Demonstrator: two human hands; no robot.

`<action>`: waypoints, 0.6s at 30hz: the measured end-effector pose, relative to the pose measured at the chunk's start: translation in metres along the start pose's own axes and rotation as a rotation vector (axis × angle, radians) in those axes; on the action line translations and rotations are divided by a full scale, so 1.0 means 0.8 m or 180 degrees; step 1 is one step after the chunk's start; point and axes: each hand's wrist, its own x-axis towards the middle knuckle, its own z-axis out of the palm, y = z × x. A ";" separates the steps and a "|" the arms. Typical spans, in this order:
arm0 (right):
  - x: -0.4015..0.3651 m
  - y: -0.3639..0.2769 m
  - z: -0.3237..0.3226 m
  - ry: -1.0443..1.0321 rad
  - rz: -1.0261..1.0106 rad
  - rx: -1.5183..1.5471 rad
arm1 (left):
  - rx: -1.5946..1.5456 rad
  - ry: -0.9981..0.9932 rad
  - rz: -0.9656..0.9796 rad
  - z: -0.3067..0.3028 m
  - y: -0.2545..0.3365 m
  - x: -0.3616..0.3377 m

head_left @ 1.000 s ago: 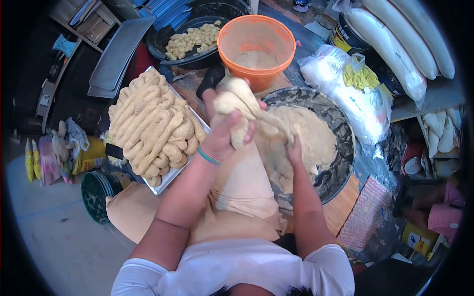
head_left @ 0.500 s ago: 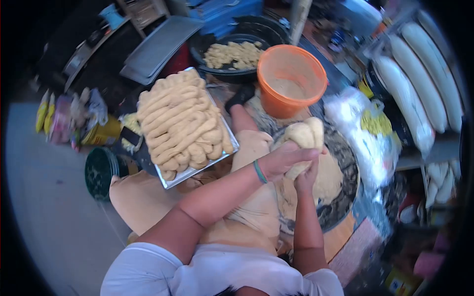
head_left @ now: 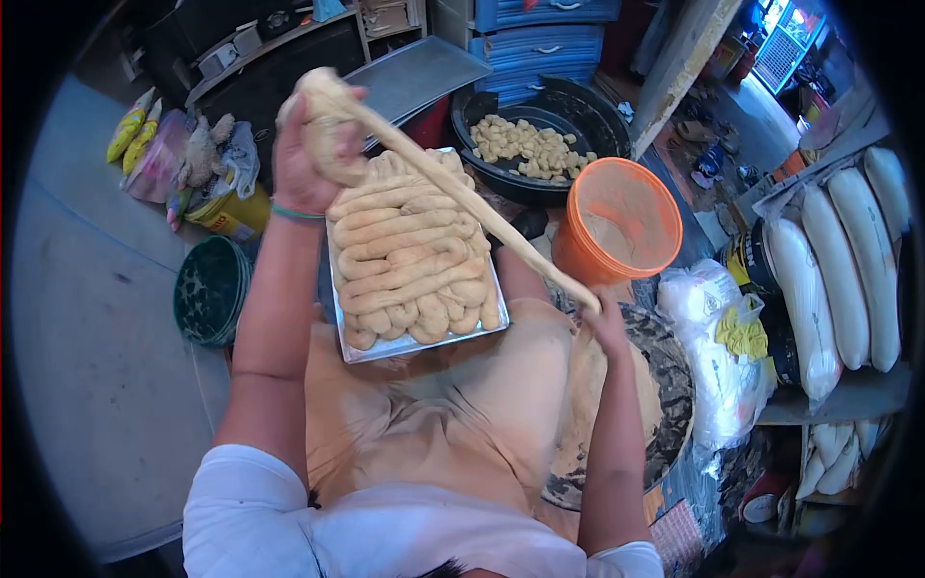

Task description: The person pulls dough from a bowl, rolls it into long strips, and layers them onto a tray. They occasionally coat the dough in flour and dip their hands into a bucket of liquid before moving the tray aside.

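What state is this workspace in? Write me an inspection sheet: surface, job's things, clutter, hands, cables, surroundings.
Surface: bluish board, mostly covered by containers.
Job's things: dough strip stretched between the hands; metal tray piled with dough coils; round basin with a pale mass inside; black tub holding small dough pieces; orange bucket, pale residue inside.
Clutter: plastic bags beside the round basin.
Hands: left hand, fingers around the strip's bunched part; right hand, fingers gripping it near the round basin.
Cables: nothing seen.
Surroundings: blue drawers; green bucket; long white packages.
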 end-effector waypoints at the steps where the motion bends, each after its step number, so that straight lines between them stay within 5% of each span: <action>1: 0.030 -0.035 0.007 -0.0198 -0.0016 -0.0272 | 0.0139 0.0226 0.0299 -0.021 0.019 -0.008; 3: 0.095 -0.094 0.033 -0.0671 0.0145 -0.0455 | 0.0382 0.0395 0.0470 -0.077 0.057 -0.022; 5: 0.158 -0.141 0.082 -0.0422 -0.1071 -0.0790 | 0.0825 0.1070 0.0843 -0.109 0.087 -0.034; 8: 0.234 -0.216 0.153 -0.0411 -0.1018 -0.1627 | 0.1075 0.1459 0.0707 -0.170 0.130 -0.051; 12: 0.315 -0.212 0.240 -0.0657 -0.1878 -0.1728 | 0.1494 0.1984 0.0912 -0.211 0.157 -0.064; 15: 0.331 -0.171 0.295 -0.1347 -0.1316 -0.2243 | 0.1750 0.2822 0.0790 -0.218 0.152 -0.058; 18: 0.333 -0.175 0.306 -0.1487 -0.1107 -0.2479 | 0.2721 0.2743 0.0806 -0.246 0.129 -0.052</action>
